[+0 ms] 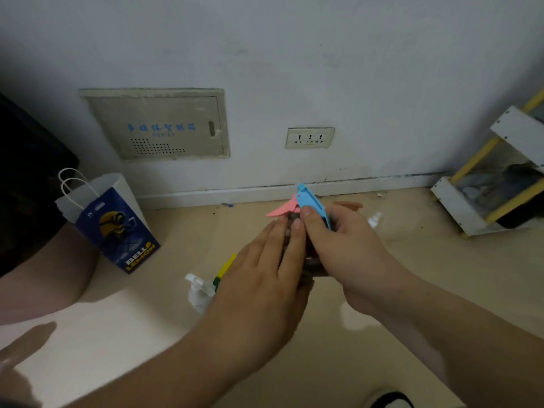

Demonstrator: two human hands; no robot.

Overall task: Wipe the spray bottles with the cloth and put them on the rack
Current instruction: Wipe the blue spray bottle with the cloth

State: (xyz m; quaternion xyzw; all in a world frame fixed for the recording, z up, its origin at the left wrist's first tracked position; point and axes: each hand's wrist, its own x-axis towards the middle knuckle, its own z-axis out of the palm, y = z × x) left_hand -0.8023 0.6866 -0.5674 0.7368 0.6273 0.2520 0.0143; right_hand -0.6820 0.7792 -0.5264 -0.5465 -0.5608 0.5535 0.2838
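Gripping the spray bottle with the blue head and pink trigger (309, 201) in front of the wall socket (309, 137), the right hand (347, 248) has its fingers clamped on the neck below the head. The left hand (265, 278) lies flat, fingers together, pressing a dark cloth (306, 275) against the mostly hidden body. Probably light, hard and slick plastic, so the neck is the surest hold. Another white bottle with a yellow-green trigger (206, 287) lies on the floor below-left; the white and yellow rack (494, 178) stands far right of the socket.
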